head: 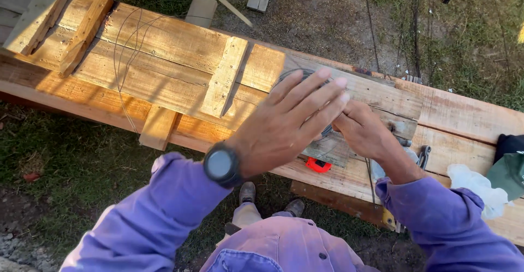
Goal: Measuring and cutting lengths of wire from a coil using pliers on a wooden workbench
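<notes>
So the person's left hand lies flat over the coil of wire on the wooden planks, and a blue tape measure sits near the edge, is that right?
Not quite: the tape measure is red, not blue, as the head view shows. The left hand does lie flat over the coil of wire on the wooden planks.

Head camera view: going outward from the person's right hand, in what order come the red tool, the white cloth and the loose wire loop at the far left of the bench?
From the right hand:
1. Red tool, just below-left of it at the bench's near edge.
2. White cloth, off to the right on the planks.
3. Loose wire loop, far left across the boards.
</notes>
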